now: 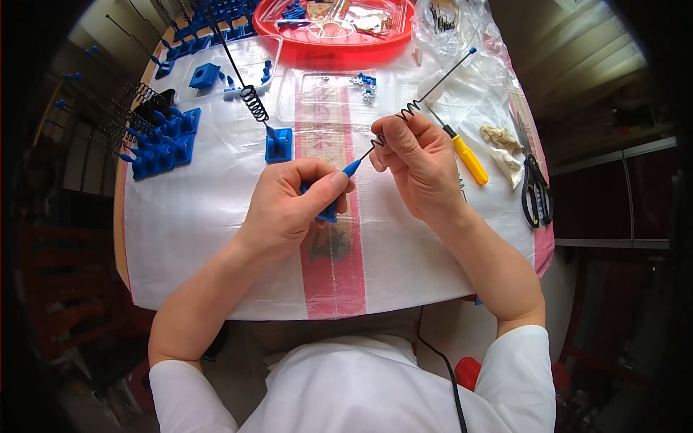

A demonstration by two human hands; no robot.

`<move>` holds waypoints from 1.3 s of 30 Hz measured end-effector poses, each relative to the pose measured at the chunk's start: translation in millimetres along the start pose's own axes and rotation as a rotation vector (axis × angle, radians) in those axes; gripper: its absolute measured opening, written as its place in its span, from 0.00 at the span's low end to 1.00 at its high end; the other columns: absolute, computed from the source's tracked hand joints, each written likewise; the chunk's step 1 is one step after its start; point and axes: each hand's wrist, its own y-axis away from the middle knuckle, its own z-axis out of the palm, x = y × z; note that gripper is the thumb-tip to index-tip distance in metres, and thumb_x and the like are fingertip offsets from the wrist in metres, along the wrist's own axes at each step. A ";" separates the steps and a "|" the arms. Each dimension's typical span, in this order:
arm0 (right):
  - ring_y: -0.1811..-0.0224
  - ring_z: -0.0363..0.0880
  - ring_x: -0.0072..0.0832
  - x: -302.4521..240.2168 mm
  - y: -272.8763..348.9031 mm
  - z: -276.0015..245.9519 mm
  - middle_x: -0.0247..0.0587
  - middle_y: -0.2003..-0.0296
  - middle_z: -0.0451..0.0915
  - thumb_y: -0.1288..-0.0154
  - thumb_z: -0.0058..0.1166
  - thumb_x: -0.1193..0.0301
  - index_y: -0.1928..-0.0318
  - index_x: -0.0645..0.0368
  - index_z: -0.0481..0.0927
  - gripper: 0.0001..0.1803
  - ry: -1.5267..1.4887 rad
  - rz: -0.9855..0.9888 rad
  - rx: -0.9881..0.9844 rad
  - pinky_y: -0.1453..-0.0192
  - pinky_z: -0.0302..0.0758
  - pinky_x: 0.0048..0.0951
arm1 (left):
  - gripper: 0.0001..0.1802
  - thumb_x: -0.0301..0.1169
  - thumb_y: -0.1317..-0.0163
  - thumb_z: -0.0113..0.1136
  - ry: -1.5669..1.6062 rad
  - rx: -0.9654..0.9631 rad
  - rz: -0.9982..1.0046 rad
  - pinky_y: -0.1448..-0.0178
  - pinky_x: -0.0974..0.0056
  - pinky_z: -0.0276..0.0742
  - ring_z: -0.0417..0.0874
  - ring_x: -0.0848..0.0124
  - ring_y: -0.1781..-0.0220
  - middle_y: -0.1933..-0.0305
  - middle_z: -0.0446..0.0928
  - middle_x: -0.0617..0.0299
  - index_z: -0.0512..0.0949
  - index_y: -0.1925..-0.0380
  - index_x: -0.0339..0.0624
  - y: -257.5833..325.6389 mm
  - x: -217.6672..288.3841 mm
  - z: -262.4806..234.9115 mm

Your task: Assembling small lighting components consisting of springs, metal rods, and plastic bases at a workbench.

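Note:
My left hand (303,198) is closed around a blue plastic base with a pointed holder (351,168). Out of the holder's tip runs a black spring rod (409,110), slanting up to the right and ending in a small blue tip (472,51). The fingers of my right hand (415,155) pinch the rod at its coil, partly hiding it. Just beyond my left hand, a blue base (279,146) stands on the table with its own coiled black rod (254,105) rising from it.
Several blue bases with rods (166,148) stand at the left. A red tray (339,54) and clear plastic lids (289,108) with small blue parts lie at the back. To the right are a yellow-handled screwdriver (471,160), black-handled scissors (535,195) and a plastic bag (462,36).

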 end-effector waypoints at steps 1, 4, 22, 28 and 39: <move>0.73 0.72 0.17 -0.2 0.0 -0.9 0.34 0.67 0.82 0.29 0.57 0.66 0.58 0.61 0.83 0.10 0.004 0.003 -0.008 0.64 0.71 0.28 | 0.13 0.36 0.31 0.60 -0.012 0.003 0.010 0.67 0.76 0.72 0.76 0.83 0.71 0.72 0.80 0.66 0.83 0.64 0.35 0.3 -0.6 0.3; 0.73 0.72 0.17 -0.5 0.1 1.2 0.34 0.68 0.82 0.29 0.57 0.66 0.58 0.62 0.83 0.11 0.002 0.002 0.003 0.64 0.70 0.28 | 0.13 0.35 0.31 0.60 -0.042 0.013 0.025 0.67 0.76 0.72 0.76 0.83 0.70 0.72 0.80 0.66 0.83 0.64 0.35 0.9 0.0 1.0; 0.69 0.74 0.17 -1.6 -2.8 2.0 0.33 0.65 0.82 0.32 0.61 0.59 0.55 0.64 0.83 0.18 -0.041 0.000 -0.037 0.62 0.72 0.22 | 0.14 0.37 0.30 0.56 0.307 -0.169 -0.120 0.72 0.73 0.72 0.79 0.77 0.72 0.73 0.79 0.60 0.78 0.61 0.34 -2.9 0.2 -6.5; 0.69 0.72 0.19 -1.3 -0.4 1.7 0.33 0.67 0.77 0.28 0.52 0.53 0.47 0.66 0.79 0.26 0.095 0.003 -0.071 0.62 0.70 0.27 | 0.15 0.36 0.30 0.57 0.221 -0.164 -0.097 0.68 0.74 0.74 0.80 0.78 0.70 0.71 0.80 0.61 0.79 0.55 0.35 0.1 6.8 -7.6; 0.74 0.70 0.22 -2.6 -3.5 -1.8 0.36 0.73 0.76 0.31 0.27 0.30 0.46 0.66 0.76 0.48 -0.099 -0.058 0.030 0.65 0.68 0.24 | 0.14 0.34 0.33 0.60 0.212 -0.258 0.190 0.52 0.67 0.76 0.80 0.70 0.60 0.64 0.78 0.57 0.77 0.54 0.35 11.1 18.9 -5.7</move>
